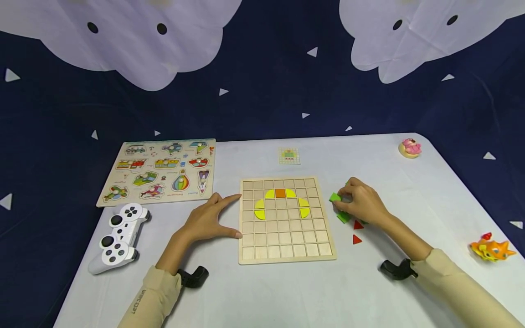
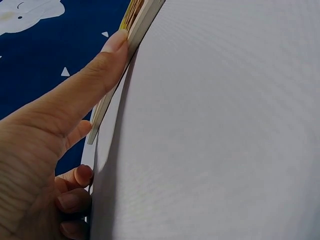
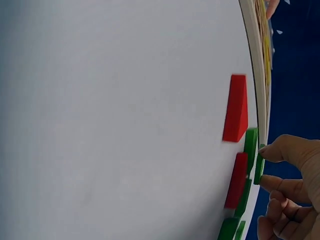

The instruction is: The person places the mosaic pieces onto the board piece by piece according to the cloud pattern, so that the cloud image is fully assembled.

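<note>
A white table (image 1: 262, 291) fills the lower half of the head view, under a dark blue backdrop (image 1: 266, 86) with pale cloud shapes. At the table's centre lies a wooden grid board (image 1: 285, 237), with yellow curved pieces (image 1: 260, 209) and one orange square (image 1: 280, 193) set in its upper rows. At ten o'clock from the board sits a vehicle puzzle (image 1: 160, 171), and at eight o'clock a white game controller (image 1: 119, 237). The left hand (image 1: 207, 221) lies against the board's nine o'clock edge, forefinger and thumb spread straight and touching the wood, holding nothing. At three o'clock from the board, the right hand (image 1: 362, 202) pinches a green piece (image 1: 335, 197) between thumb and fingertips, over more green pieces (image 1: 343, 217), with two red triangles (image 1: 357, 238) just beside them at five o'clock. A small pattern card (image 1: 289, 156) lies at twelve o'clock, a pink toy (image 1: 410, 147) at two o'clock, an orange toy (image 1: 490, 249) at four.
</note>
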`<state>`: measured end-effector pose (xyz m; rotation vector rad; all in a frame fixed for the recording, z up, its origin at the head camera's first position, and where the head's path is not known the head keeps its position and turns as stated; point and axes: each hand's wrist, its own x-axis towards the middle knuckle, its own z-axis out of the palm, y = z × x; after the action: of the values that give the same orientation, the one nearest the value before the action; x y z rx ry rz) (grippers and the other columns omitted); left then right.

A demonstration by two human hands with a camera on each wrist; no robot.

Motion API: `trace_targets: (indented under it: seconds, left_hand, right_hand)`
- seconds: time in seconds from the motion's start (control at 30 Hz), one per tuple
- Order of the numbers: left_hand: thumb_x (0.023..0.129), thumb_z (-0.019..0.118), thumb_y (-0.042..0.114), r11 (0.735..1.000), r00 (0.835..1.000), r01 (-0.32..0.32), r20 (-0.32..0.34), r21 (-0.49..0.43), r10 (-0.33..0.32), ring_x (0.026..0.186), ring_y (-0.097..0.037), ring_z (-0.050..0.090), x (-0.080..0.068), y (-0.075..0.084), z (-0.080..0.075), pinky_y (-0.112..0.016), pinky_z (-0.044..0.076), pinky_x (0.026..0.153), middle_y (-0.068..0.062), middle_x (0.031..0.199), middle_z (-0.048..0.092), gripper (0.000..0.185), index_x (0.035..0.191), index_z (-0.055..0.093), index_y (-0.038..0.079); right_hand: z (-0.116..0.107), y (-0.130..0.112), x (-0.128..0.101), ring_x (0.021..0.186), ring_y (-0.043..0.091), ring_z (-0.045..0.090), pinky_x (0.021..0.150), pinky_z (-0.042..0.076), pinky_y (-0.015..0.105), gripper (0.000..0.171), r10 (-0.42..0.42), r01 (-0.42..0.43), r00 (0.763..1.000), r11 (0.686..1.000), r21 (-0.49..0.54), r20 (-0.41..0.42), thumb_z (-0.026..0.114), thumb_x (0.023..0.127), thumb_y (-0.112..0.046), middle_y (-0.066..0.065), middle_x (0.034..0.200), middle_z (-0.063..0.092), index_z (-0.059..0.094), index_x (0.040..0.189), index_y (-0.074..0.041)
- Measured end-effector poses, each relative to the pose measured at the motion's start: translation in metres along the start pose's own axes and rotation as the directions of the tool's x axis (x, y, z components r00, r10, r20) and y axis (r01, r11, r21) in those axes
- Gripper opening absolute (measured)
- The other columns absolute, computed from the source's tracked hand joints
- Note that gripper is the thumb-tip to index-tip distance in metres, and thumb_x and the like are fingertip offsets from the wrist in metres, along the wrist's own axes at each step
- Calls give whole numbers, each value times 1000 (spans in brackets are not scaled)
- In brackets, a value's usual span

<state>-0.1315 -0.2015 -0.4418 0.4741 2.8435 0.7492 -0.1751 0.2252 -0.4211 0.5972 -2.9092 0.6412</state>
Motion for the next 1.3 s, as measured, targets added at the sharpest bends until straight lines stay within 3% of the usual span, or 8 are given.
trace_targets:
  seconds: [0.53, 0.83, 1.3]
  left_hand:
    - [59, 85, 66, 1000, 1000, -12, 6, -2, 12, 68, -16, 40, 1, 2, -3, -30, 34, 60, -2, 93, 41, 105, 149, 45, 30]
    - [59, 85, 66, 1000, 1000, -13, 5, -2, 13, 68, -16, 40, 2, 3, -3, -30, 34, 59, -2, 93, 40, 105, 149, 45, 30]
    - [59, 85, 65, 1000, 1000, -8, 7, -4, 8, 70, -16, 42, 0, 2, -2, -30, 35, 61, -2, 94, 42, 105, 149, 45, 30]
  right_hand:
    - [12, -36, 18, 73, 15, 49, 63, 42, 27, 21, -158, 155, 987, 984, 82, 35, 83, 78, -16, 5, 90, 56, 76, 93, -3]
    - [20, -56, 25, 74, 14, 50, 66, 42, 27, 22, -201, 192, 978, 972, 134, 59, 83, 78, -19, 1, 90, 53, 76, 94, -6]
    - [37, -84, 38, 73, 12, 48, 66, 42, 27, 21, -310, 296, 947, 944, 148, 84, 82, 78, -18, 2, 88, 53, 76, 93, -5]
